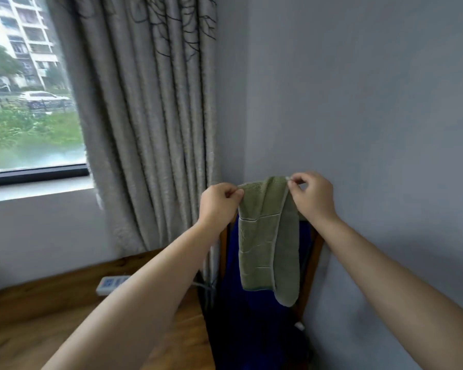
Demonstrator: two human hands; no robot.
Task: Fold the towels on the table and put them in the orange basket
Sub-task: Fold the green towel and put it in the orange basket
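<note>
Green cloth hangs in the air in front of the grey wall [372, 102]: a towel [265, 236] held up by its top edge, well above the wooden table [38, 316] and off to that table's right. No orange basket shows in this one head view, and both forearms run out of the bottom of the picture, so nothing of the person beyond them can be seen. Behind the towel stands a wooden chair [314, 252] with something dark blue draped over it; the towel and arms cover most of it, and what the blue thing is cannot be made out. A white remote control [110, 284] lies on the table, half hidden by the left forearm and blurred. The left hand [219, 204] pinches the towel's upper left corner between thumb and fingers; the right hand [313, 196] pinches the upper right corner the same way. The towel is doubled lengthwise, so it hangs as a narrow strip with pale piped edges and stitched cross lines, its right layer reaching lower than the left. A patterned grey curtain [150, 116] and a window [30, 84] fill the left side.
</note>
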